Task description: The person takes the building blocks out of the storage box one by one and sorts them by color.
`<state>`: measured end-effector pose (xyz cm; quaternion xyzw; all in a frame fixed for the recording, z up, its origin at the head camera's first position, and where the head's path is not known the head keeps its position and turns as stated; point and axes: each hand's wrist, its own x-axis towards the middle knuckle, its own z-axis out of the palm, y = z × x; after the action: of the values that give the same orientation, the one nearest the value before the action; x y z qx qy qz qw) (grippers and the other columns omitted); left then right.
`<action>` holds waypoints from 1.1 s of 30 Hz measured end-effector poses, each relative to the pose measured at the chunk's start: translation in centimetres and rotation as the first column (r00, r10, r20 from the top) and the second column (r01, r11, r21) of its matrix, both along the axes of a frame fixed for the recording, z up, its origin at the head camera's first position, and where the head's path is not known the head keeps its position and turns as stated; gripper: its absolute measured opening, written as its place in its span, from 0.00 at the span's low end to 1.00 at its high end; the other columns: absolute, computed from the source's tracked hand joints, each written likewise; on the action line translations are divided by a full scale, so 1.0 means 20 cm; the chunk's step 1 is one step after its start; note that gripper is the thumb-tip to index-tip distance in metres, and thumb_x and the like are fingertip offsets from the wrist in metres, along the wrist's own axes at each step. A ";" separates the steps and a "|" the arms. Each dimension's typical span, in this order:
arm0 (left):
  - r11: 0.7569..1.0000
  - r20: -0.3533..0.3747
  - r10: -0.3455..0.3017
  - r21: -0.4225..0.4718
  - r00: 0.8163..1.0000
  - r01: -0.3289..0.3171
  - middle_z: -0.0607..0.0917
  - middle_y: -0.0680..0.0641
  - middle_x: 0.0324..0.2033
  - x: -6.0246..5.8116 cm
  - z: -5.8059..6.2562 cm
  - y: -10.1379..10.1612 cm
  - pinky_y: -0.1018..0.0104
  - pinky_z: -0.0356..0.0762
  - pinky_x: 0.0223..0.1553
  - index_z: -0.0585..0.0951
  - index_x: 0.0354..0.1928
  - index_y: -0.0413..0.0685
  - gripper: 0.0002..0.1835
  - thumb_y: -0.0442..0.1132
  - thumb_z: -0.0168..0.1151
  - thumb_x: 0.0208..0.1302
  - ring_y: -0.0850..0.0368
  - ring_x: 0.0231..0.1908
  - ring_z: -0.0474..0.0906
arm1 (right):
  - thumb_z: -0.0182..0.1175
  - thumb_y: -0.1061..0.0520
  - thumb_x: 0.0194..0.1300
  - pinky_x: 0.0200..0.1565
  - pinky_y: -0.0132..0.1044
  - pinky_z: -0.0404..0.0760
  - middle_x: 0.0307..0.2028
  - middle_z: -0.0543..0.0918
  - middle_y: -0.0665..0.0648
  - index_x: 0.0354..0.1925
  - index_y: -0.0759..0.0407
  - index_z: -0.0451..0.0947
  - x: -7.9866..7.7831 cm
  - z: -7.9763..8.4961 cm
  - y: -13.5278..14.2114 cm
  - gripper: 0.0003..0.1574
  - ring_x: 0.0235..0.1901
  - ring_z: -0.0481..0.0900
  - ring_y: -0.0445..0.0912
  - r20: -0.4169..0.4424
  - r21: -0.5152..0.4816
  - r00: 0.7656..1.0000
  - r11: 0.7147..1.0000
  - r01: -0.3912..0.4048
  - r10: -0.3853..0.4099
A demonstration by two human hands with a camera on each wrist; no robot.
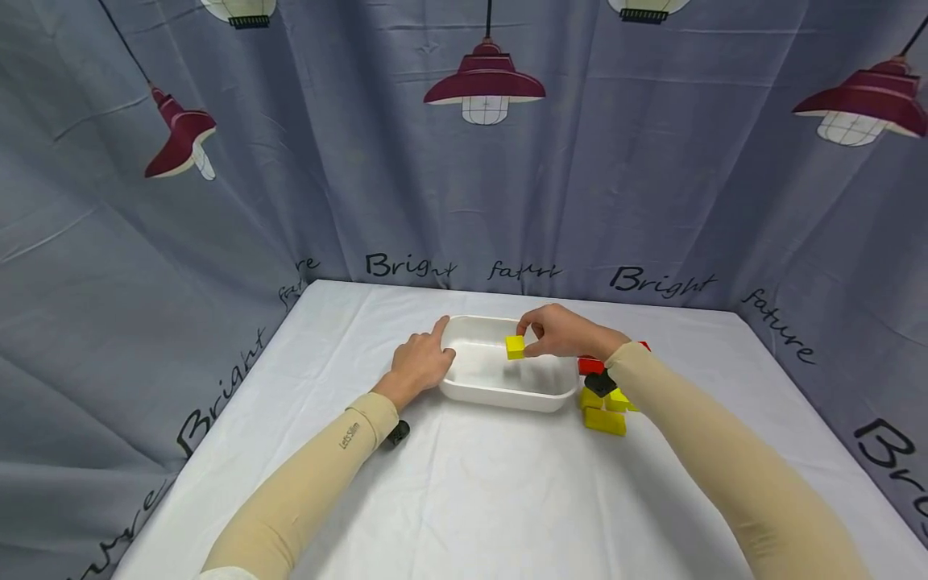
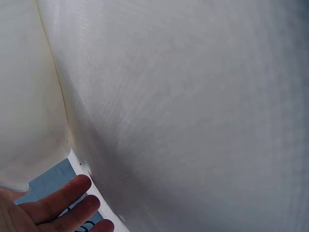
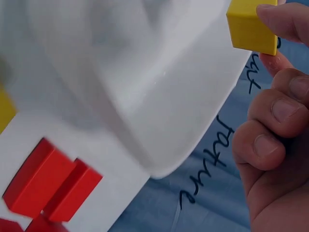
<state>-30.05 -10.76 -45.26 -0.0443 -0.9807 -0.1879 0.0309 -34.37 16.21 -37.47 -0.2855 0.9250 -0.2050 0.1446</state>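
My right hand (image 1: 564, 331) pinches a small yellow block (image 1: 515, 347) between thumb and fingers, above the white tray (image 1: 507, 398). In the right wrist view the block (image 3: 252, 30) sits between the thumb and index finger, while the other fingers curl below it. My left hand (image 1: 423, 359) grips the tray's left rim, its thumb over the inside and its index finger along the far left corner. Three loosely straight fingers (image 2: 67, 195) show beside the tray wall (image 2: 31, 96) in the left wrist view.
Several yellow blocks (image 1: 605, 421) lie on the white-clothed table (image 1: 500, 499), just right of the tray. Red blocks (image 1: 590, 366) lie behind them, partly hidden by the right wrist. A grey-blue curtain (image 1: 464, 185) hangs behind the table and along its sides.
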 end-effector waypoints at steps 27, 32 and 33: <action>1.000 0.018 0.012 0.009 1.000 -0.013 0.82 0.38 0.59 0.01 -0.01 0.00 0.45 0.79 0.51 0.54 0.80 0.60 0.36 0.50 0.47 0.71 0.41 0.58 0.78 | 0.72 0.56 0.59 0.29 0.34 0.71 0.23 0.72 0.52 0.48 0.55 0.83 0.27 0.07 0.41 0.18 0.26 0.71 0.44 -0.022 -0.021 1.000 1.000 0.018 -0.018; 1.000 0.017 0.010 0.007 1.000 -0.010 0.82 0.38 0.59 0.01 0.00 0.00 0.45 0.79 0.50 0.54 0.80 0.60 0.36 0.51 0.46 0.71 0.41 0.58 0.79 | 0.72 0.55 0.59 0.29 0.34 0.70 0.22 0.72 0.51 0.48 0.55 0.83 0.33 0.07 0.48 0.19 0.27 0.70 0.45 -0.006 -0.027 0.998 0.998 0.057 -0.057; 1.000 0.017 0.011 0.005 1.000 -0.011 0.82 0.38 0.59 0.01 0.00 0.01 0.45 0.79 0.50 0.54 0.80 0.60 0.36 0.51 0.46 0.71 0.41 0.58 0.79 | 0.72 0.55 0.59 0.28 0.34 0.70 0.23 0.72 0.51 0.49 0.55 0.83 0.34 0.07 0.50 0.18 0.27 0.70 0.45 -0.004 -0.027 0.998 0.998 0.065 -0.065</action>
<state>-29.83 -10.66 -45.28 -0.0374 -0.9806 -0.1908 0.0236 -27.64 26.14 -36.02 -0.2579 0.9312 -0.2215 0.1317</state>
